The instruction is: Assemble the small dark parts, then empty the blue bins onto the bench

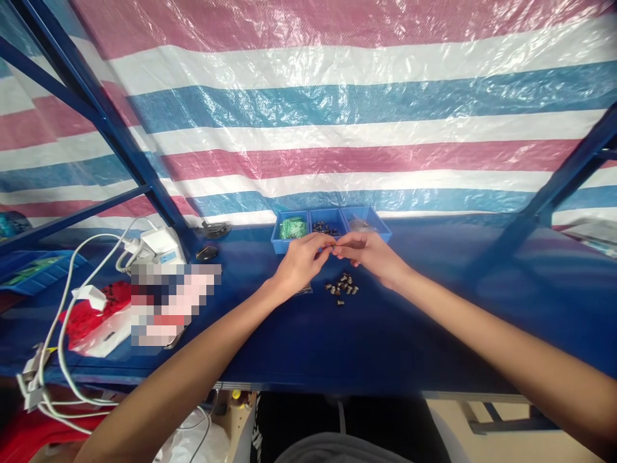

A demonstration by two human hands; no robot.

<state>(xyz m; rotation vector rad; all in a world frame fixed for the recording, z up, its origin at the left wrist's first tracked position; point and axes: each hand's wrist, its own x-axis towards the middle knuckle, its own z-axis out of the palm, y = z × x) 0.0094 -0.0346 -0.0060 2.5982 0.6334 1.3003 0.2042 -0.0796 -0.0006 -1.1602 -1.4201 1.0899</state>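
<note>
My left hand [304, 258] and my right hand [369, 253] meet fingertip to fingertip above the blue table [385, 341]. Both are closed in a pinch around something tiny, mostly hidden by the fingers. Below them lies a loose group of small metallic cylindrical parts [345, 281], with one [340, 302] a little nearer to me. Just behind the hands stands a blue three-compartment tray [281, 247]. Its left compartment holds small green pieces [293, 227], the middle one small dark parts [324, 228], and the right one a clear plastic bag [361, 224].
On the left are a white power strip [161, 243] with trailing cables [62, 334], a red bag [96, 315], a black mouse-like object [207, 253] and another blue bin [43, 270]. Blue frame posts [123, 151] rise at both sides. Behind hangs a striped plastic sheet [347, 116].
</note>
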